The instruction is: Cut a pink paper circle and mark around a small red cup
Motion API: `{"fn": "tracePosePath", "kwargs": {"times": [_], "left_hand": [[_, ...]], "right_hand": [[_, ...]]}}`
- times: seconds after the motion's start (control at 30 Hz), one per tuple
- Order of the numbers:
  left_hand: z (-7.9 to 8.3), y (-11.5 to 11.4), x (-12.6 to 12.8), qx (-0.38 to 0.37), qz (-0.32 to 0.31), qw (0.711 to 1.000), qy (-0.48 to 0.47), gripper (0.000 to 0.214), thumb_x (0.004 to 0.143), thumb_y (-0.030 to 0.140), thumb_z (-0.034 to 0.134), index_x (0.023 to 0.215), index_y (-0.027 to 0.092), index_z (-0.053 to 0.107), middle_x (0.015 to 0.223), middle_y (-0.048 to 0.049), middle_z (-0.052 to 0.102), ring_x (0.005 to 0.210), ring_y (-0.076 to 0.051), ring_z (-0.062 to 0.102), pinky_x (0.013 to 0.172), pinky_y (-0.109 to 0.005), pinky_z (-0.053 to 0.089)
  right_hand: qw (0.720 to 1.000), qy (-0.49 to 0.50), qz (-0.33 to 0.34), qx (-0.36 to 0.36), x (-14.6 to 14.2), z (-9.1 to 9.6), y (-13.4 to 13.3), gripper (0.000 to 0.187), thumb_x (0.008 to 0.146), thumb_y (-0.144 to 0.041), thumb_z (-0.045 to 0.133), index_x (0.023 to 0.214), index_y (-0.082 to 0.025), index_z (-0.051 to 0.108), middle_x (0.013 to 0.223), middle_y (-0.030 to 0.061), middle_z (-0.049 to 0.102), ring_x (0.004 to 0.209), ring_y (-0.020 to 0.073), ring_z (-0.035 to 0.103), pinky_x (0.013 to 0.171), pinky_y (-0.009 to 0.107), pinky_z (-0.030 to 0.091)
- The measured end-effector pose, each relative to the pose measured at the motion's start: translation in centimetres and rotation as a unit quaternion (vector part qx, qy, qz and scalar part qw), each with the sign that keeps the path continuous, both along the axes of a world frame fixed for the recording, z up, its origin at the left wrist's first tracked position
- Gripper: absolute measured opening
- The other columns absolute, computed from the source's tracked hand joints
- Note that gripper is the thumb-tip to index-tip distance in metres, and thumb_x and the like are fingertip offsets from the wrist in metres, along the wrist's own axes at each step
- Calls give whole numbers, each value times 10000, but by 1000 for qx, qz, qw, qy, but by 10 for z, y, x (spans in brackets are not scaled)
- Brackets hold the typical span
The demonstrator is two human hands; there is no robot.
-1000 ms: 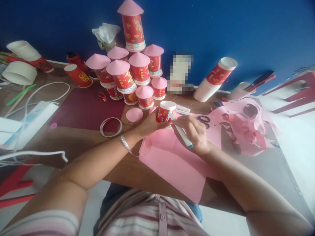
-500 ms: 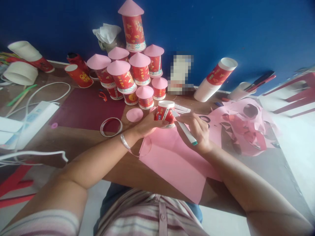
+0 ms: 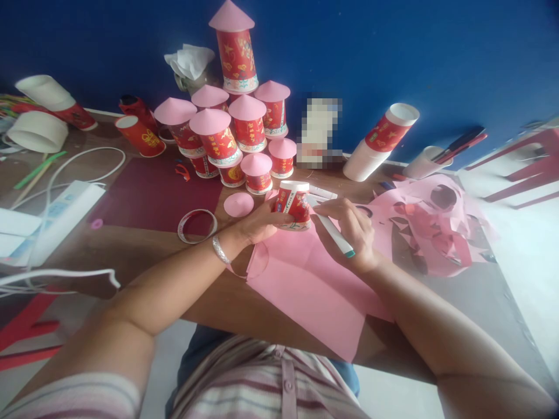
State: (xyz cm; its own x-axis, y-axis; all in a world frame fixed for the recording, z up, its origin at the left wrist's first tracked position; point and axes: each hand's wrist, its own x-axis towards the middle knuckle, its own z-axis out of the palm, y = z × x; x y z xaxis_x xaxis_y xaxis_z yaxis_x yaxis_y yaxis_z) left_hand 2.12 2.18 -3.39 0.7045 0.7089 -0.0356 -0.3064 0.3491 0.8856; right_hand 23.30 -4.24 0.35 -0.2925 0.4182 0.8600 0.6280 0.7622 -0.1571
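Observation:
My left hand (image 3: 257,224) grips a small red paper cup (image 3: 293,203), turned upside down and tilted just above a pink paper sheet (image 3: 305,285). My right hand (image 3: 351,233) holds a white marker with a green end (image 3: 332,233), its tip close to the cup's right side. A silver bracelet circles my left wrist. A cut pink paper disc (image 3: 238,204) lies just left of the cup.
Behind stands a stack of red cups with pink cone roofs (image 3: 233,125). A cup stack (image 3: 379,141) lies on its side at the right, by pink paper scraps (image 3: 430,224). A paper ring (image 3: 197,225), a power strip (image 3: 56,218) and cables lie left.
My left hand has lifted and tilted the cup off the paper. My right hand with the marker has drifted slightly right and down.

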Motion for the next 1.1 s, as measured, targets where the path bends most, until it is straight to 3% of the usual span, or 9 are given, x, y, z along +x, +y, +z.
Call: {"fn": "tracePosePath", "kwargs": {"times": [0.3, 0.87, 1.1], "left_hand": [[5, -3, 1, -14, 21, 999, -33, 499, 728, 391, 985, 1142, 184, 797, 1055, -115, 841, 1175, -340, 798, 1071, -515, 628], [-1, 1, -1, -51, 10, 997, -65, 479, 713, 324, 981, 1119, 188, 768, 980, -85, 839, 1221, -352, 796, 1125, -528, 608], [3, 1, -3, -25, 12, 998, -56, 388, 737, 369, 984, 1015, 176, 793, 917, -70, 829, 1025, -294, 826, 1044, -491, 643]], "right_hand": [[999, 6, -22, -22, -1, 5, -1, 249, 1016, -59, 683, 1178, -248, 669, 930, 5, 777, 797, 175, 770, 671, 300, 607], [998, 39, 4, -50, -2, 10, -1, 235, 1010, -52, 712, 1128, -247, 658, 922, 4, 782, 800, 175, 778, 692, 306, 629], [998, 33, 13, -53, -1, 8, -2, 188, 1020, -87, 710, 1106, -241, 645, 910, 14, 782, 781, 183, 771, 651, 313, 613]]}}
